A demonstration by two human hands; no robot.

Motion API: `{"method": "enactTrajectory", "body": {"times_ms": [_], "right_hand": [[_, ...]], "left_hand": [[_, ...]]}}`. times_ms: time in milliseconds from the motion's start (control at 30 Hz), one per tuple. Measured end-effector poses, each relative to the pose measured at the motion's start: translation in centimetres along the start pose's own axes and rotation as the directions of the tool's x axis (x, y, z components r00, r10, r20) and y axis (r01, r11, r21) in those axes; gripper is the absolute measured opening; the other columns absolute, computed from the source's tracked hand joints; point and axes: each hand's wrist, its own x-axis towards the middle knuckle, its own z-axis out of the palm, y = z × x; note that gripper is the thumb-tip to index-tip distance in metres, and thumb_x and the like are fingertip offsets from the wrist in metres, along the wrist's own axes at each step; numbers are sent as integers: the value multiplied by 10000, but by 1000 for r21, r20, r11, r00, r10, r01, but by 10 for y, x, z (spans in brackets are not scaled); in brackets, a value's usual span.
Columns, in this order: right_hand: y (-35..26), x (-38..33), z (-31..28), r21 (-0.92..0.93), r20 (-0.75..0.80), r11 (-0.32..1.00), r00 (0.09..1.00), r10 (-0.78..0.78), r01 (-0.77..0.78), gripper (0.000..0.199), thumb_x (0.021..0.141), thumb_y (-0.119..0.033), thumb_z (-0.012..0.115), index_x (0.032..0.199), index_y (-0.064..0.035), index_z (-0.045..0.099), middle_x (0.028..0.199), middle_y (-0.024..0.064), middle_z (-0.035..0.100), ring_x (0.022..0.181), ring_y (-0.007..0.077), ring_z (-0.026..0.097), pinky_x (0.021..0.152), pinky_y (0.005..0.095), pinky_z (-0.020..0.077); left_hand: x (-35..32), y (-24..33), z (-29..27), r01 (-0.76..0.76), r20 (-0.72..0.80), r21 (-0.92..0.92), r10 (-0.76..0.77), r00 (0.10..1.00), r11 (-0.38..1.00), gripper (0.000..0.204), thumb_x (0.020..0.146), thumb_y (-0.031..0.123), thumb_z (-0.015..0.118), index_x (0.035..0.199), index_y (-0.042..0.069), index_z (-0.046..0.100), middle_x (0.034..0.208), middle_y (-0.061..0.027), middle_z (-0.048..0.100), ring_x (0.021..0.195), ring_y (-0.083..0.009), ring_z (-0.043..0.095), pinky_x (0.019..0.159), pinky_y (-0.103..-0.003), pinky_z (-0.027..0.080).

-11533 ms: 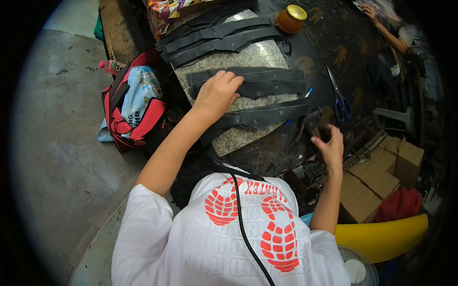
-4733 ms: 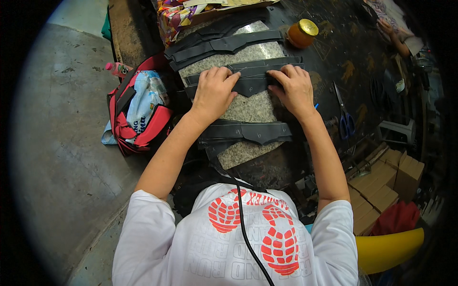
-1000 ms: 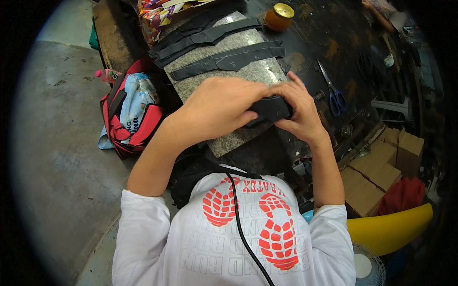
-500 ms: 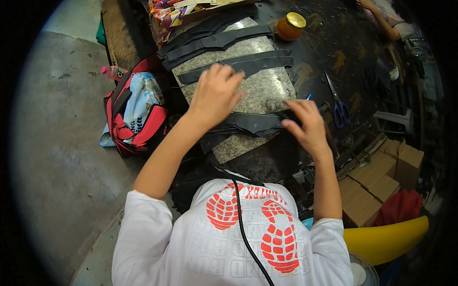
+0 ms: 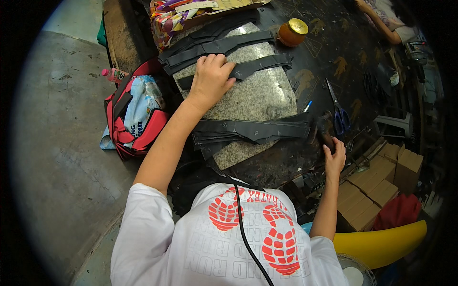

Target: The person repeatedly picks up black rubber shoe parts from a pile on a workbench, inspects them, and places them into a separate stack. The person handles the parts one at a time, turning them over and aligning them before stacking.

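My left hand (image 5: 210,78) is closed over a black leather-like strip (image 5: 260,66), fingers bent down on its left part. That strip lies across a speckled stone slab (image 5: 255,97). Farther up the slab rest more dark strips (image 5: 224,45), overlapping in layers. At the slab's near end is a fanned stack of black cut pieces (image 5: 257,131) with small pale marks. My right hand (image 5: 336,155) is off to the right by the table edge, its fingers round the end of a dark, thick-handled tool (image 5: 325,133). Shadow hides the tool's exact shape.
Blue-handled scissors (image 5: 339,112) and a pen (image 5: 308,106) lie right of the slab. An orange jar with a yellow lid (image 5: 292,32) stands beyond. A red bag (image 5: 155,126) is at left, cardboard boxes (image 5: 367,190) at lower right. Another person's arm (image 5: 379,21) shows top right.
My right hand has left the near stack, moved right and down, and taken hold of the dark tool. My left hand has moved slightly up onto the strip.
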Motion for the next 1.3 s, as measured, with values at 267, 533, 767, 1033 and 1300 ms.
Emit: {"method": "enactTrajectory", "body": {"times_ms": [267, 533, 767, 1033, 1300], "right_hand": [[-74, 40, -10, 597, -126, 791, 990, -67, 129, 342, 1005, -110, 656, 1322, 15, 640, 1202, 78, 702, 1038, 140, 646, 932, 289, 502], [-207, 115, 39, 54, -87, 859, 860, -504, 509, 345, 972, -307, 684, 1311, -242, 677, 942, 53, 724, 798, 297, 705, 690, 383, 557], [-235, 115, 45, 260, -115, 744, 785, -609, 616, 350, 956, -316, 696, 1303, -266, 684, 908, 21, 719, 692, 240, 680, 612, 354, 527], [-252, 122, 57, 13, 14, 661, 661, -751, 751, 372, 938, -367, 703, 1304, -307, 671, 787, 27, 653, 672, 272, 673, 584, 396, 537], [-244, 111, 57, 197, 106, 752, 749, -654, 629, 390, 927, -332, 732, 1312, -288, 685, 1008, 57, 753, 804, 294, 710, 705, 380, 556]], "left_hand": [[-6, -9, 7, 47, 60, -90, -41, 997, 995, 354, 770, 172, 833, 1090, 88, 709, 1106, -62, 647, 1075, -293, 586, 937, -419, 463], [-13, -10, 0, 77, -19, -122, -80, 997, 990, 302, 758, 144, 828, 1000, 71, 663, 1099, -69, 647, 1071, -299, 586, 932, -426, 469], [-44, -28, -17, 345, -26, -134, -351, 936, 929, 183, 772, 18, 712, 942, 42, 650, 986, -112, 661, 989, -337, 618, 855, -422, 504], [-43, -37, -16, 361, -74, -256, -391, 917, 897, 131, 822, -5, 637, 950, 23, 634, 902, -142, 672, 910, -351, 657, 812, -437, 522], [-25, -33, -12, 353, -45, -146, -363, 931, 924, 163, 869, 35, 625, 1023, 40, 678, 982, -150, 681, 1005, -351, 633, 879, -455, 517]]}}
